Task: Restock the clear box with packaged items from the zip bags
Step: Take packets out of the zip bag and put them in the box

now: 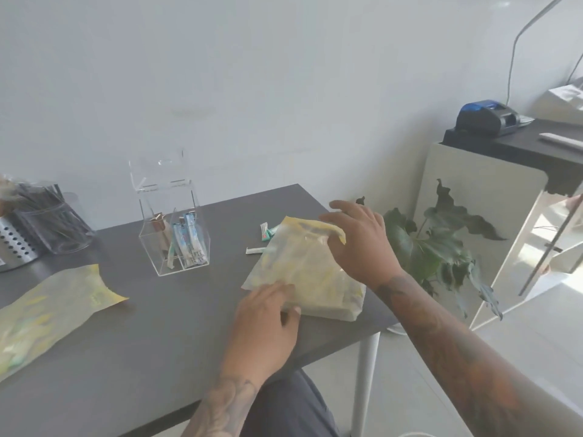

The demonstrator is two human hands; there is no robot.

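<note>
A clear box [174, 234] with its lid raised stands at the back middle of the dark table [164, 326] and holds several blue and brown packets. A yellowish zip bag [304, 269] lies at the table's right side. My left hand [268, 313] rests on the bag's near corner with fingers flat. My right hand [359, 238] lies over the bag's far top edge, its thumb against the yellow zip strip. A second zip bag [47, 310] lies flat at the left. Small packets [266, 233] lie loose behind the right bag.
A clear cup of dark sticks [53, 219] and a perforated metal container [15, 244] stand at the far left. A leafy plant [441, 244] and a white cabinet [479, 197] sit right of the table. A dark device [487, 116] rests on the counter.
</note>
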